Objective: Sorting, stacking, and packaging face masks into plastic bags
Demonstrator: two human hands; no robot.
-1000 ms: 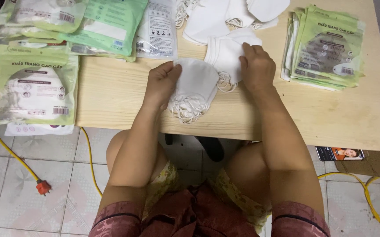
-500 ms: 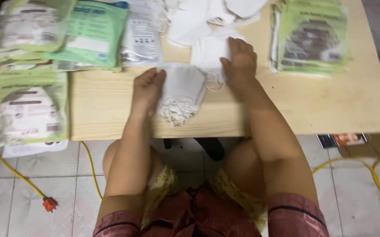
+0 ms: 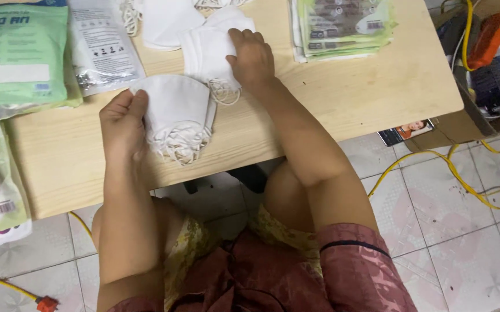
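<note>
**Hands on two heaps of white masks**

Masks fill the middle of the pale wooden table (image 3: pixel 342 98). The left hand (image 3: pixel 124 124) pinches the left edge of a small stack of white folded cloth face masks (image 3: pixel 175 110), thumb and fingers closed on the fabric; the stack lies near the table's front edge, its tangled white ear loops (image 3: pixel 182 149) hanging toward that edge. The right hand (image 3: pixel 252 56) lies palm down, fingers together, on a second heap of white face masks (image 3: pixel 206 49) further back, just behind and touching the first stack; whether it grips or only presses cannot be told. More loose white masks (image 3: pixel 163 20) sit at the back edge.

At the back right corner lies a pile of flat green printed packets (image 3: pixel 342 26). Along the left side are a clear plastic printed pouch (image 3: pixel 102 46) and large green mask bags (image 3: pixel 19 55). Under the table, on the tiled floor (image 3: pixel 464 237), runs a yellow cable (image 3: pixel 464 179).
</note>
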